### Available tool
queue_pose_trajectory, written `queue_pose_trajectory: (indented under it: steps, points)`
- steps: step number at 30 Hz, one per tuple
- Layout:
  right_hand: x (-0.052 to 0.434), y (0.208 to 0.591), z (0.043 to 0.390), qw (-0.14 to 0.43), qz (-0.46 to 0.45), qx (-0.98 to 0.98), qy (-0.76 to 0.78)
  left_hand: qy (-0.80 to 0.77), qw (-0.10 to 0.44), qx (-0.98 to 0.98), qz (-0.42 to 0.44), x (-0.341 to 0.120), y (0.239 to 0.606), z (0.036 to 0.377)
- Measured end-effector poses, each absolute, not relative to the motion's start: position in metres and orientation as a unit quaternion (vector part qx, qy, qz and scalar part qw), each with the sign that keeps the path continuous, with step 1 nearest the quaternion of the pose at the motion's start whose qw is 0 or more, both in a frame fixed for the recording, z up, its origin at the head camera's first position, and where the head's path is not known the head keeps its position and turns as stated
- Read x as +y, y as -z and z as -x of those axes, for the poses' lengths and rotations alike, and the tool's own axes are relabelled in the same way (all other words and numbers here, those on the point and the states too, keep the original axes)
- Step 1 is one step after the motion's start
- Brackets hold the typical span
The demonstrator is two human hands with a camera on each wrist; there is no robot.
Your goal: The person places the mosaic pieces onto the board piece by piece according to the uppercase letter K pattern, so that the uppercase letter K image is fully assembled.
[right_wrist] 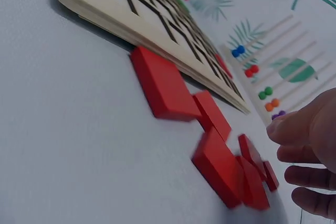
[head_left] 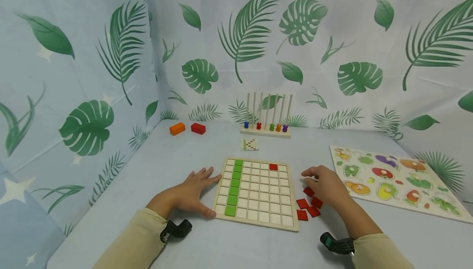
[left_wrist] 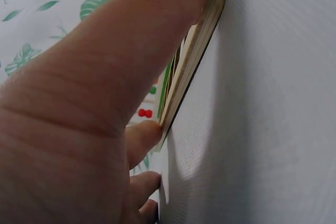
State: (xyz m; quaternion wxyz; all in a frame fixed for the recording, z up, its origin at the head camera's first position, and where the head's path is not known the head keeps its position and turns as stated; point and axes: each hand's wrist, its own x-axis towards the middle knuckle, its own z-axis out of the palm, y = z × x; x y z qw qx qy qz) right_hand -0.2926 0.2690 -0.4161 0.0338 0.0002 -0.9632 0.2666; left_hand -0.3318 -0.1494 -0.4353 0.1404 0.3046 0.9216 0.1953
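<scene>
Left hand (head_left: 192, 193) flat against grid board (head_left: 257, 218), green column inside, right hand (head_left: 325, 185) relaxed over red tiles (head_left: 308, 208)

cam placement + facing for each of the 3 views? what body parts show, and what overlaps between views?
Head: worn high, facing forward and down at the grid board; both forearms show, left hand and right hand.
Left wrist: low at the table, facing along the thumb to the board's edge.
Right wrist: low, facing the red tiles; fingers show.
Shared: the board and the bead rack appear in all three.
</scene>
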Motion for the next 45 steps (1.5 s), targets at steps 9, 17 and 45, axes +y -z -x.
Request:
queue_pose_trajectory:
  steps: [9,17,45]
  points:
    - [0.291,0.41,0.283,0.004,0.017,-0.965,-0.261,-0.198,0.14,0.921,-0.305,-0.15,0.434,0.331]
    - [0.294,0.412,0.285,-0.016,0.012,-0.969,-0.245,-0.2,0.14,0.92,-0.307,-0.151,0.435,0.331]
    - [0.282,0.411,0.292,0.064,0.016,-0.949,-0.308,-0.202,0.142,0.918,-0.312,-0.152,0.434,0.332]
